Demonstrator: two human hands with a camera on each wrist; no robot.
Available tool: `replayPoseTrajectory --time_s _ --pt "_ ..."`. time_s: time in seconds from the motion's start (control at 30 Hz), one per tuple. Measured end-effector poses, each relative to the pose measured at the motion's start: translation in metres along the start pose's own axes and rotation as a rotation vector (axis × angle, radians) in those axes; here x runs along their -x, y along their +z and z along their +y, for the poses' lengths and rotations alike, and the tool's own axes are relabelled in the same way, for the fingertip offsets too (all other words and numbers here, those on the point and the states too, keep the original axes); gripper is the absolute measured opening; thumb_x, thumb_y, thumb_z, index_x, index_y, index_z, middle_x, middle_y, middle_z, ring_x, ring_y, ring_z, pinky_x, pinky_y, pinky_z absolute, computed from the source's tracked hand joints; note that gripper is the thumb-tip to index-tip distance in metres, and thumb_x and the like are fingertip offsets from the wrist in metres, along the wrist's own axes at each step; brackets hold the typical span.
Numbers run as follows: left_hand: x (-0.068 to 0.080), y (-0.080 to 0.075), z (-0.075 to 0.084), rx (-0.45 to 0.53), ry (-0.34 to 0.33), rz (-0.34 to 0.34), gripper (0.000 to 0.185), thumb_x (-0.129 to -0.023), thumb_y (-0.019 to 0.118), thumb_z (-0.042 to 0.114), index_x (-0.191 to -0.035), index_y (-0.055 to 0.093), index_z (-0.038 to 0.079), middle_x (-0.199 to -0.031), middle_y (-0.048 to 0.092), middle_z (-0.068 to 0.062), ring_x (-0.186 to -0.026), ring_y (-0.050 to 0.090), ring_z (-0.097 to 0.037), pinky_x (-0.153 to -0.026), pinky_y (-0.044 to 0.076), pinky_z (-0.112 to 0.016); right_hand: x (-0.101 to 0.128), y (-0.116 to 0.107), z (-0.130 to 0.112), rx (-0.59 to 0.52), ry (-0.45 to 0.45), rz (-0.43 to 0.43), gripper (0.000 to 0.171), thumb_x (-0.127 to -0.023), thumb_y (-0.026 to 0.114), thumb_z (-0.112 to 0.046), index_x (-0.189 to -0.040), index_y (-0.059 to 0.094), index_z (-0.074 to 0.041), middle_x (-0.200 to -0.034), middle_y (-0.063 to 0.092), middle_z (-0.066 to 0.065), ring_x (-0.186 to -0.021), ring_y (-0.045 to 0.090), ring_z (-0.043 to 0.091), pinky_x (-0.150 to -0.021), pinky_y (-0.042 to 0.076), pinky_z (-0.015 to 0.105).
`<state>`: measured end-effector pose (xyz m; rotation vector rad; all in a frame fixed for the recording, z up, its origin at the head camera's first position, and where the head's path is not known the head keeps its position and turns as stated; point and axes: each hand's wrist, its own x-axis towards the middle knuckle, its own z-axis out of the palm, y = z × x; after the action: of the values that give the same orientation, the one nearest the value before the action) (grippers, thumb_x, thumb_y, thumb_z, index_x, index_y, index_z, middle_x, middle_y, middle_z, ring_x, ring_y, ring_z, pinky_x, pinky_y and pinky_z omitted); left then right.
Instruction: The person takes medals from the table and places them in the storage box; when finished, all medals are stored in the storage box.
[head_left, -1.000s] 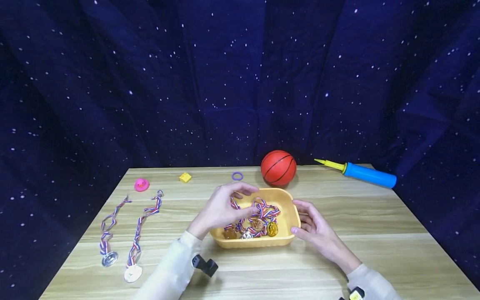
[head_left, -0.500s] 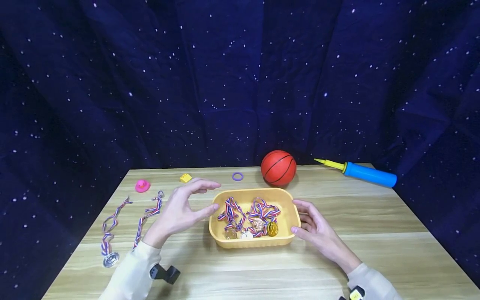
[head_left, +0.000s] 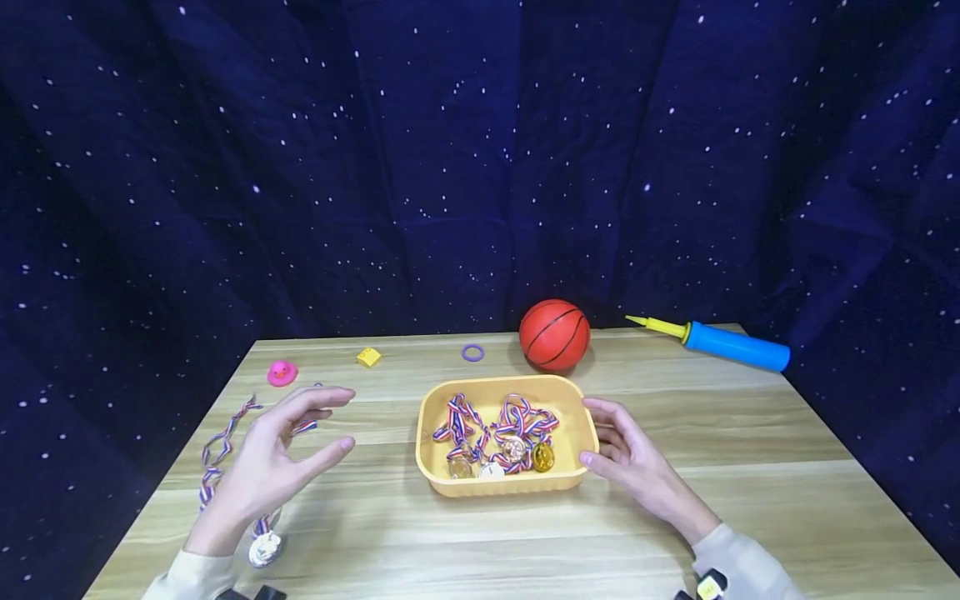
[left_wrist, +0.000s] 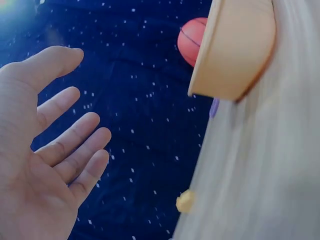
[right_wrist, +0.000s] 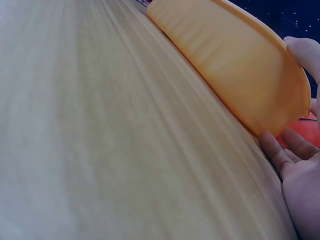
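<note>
Here, yellow tub (head_left: 507, 483) (rounded corners) heaped with striped-ribbon medals (head_left: 498, 433).

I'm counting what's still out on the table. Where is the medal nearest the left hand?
In the head view the medal lies near the table's front left edge, just below the left hand, with its striped ribbon running under that hand, left of the yellow tub.

Both hands were bare. Each forearm wore a long, cream-coloured sleeve ending at the wrist: left sleeve (head_left: 183, 575), right sleeve (head_left: 738, 562). A small black device with a yellow marking (head_left: 705, 587) was mounted at the right wrist; black hardware (head_left: 251, 593) showed below the left cuff.
</note>
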<state>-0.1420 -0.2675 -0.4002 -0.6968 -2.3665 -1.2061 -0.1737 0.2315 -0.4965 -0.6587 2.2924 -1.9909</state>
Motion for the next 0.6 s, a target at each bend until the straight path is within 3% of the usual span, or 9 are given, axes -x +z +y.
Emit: replayPoseTrajectory --time_s 0.43,0.6 --pt "0.056 -0.012 -0.024 -0.043 -0.113 0.061 0.066 -0.084 0.095 -0.004 -0.143 0.072 0.016 -0.142 0.074 -0.005 -0.129 0.064 -0.002 -0.109 0.046 -0.013 0.0 -0.001 0.001 -0.009 -0.017 -0.003 0.074 -0.102 0.078 -0.003 -0.166 0.041 -0.007 -0.159 0.047 0.029 -0.137 0.057 0.049 -0.11 0.058 0.028" --pt "0.075 -0.018 -0.033 -0.114 -0.168 0.067 0.064 -0.084 0.096 0.002 -0.143 0.073 0.015 -0.142 0.075 0.005 -0.122 0.064 0.002 -0.105 0.041 -0.01 0.0 -0.001 0.001 -0.008 -0.024 -0.004 0.074 -0.102 0.078 -0.002 -0.166 0.041 -0.006 -0.16 0.047 0.029 -0.137 0.058 0.047 -0.111 0.058 0.028"
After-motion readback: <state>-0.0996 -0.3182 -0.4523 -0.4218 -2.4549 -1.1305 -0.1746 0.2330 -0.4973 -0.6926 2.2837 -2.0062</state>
